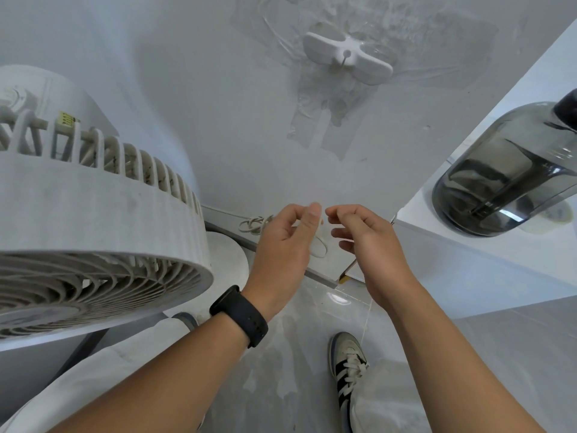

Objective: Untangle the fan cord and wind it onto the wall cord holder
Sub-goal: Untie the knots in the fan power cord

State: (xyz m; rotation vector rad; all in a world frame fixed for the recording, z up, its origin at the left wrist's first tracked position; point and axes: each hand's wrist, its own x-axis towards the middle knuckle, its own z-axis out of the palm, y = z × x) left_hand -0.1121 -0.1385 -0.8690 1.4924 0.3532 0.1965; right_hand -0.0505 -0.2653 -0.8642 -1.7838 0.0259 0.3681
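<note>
A white fan point(78, 232) fills the left side, its grille facing down and toward me. Its thin off-white cord point(320, 248) loops below my hands, and more of it lies tangled on the floor ledge by the wall point(253, 225). My left hand point(284, 245), with a black watch on the wrist, pinches the cord between thumb and fingers. My right hand point(365, 235) is close beside it, fingers curled; a thin strand hangs below its wrist. The white wall cord holder point(346, 56), with two wing arms, is fixed high on the wall above both hands.
A smoky transparent jug point(505, 182) stands on a white counter point(437, 220) at the right. The fan's round base point(224, 257) rests on the floor near the wall. My shoe point(348, 364) is on the glossy grey floor below my right arm.
</note>
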